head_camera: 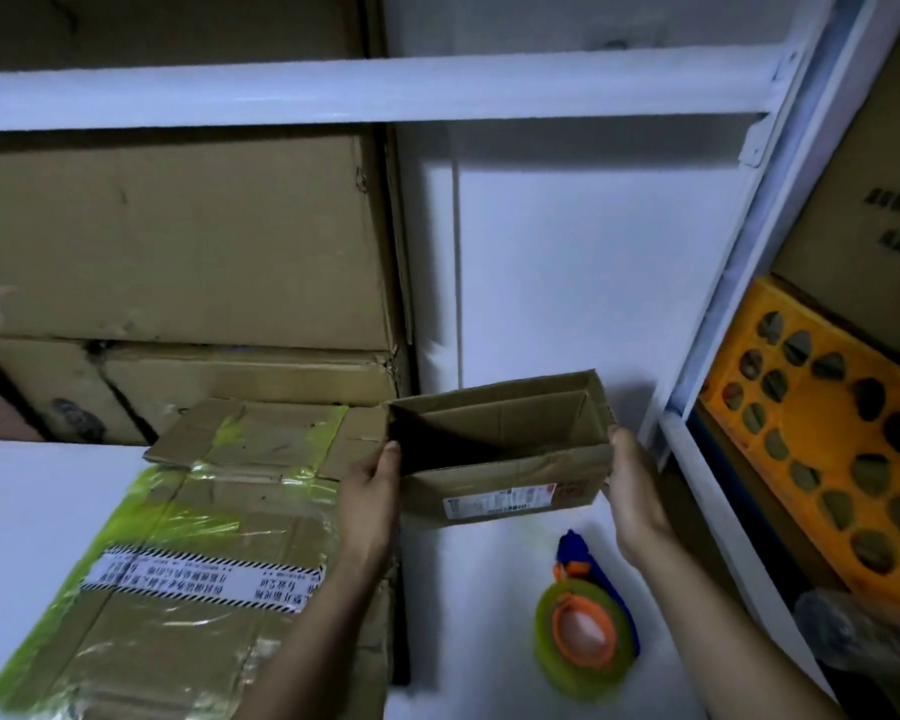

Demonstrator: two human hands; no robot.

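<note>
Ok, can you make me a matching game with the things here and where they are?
Things:
1. small open box
2. tape roll
3. orange crate
4. big taped box

Places:
a. in the rack on the right
b. held between the left hand and the right hand
c. lying on the white surface, under the right arm
d. left of the left arm, striped with yellow-green tape

Pairs: 1-b, 2-c, 3-a, 4-d

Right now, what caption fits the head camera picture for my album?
Left hand and right hand grip an open brown cardboard box at a white shelf, near a green tape roll.
</note>
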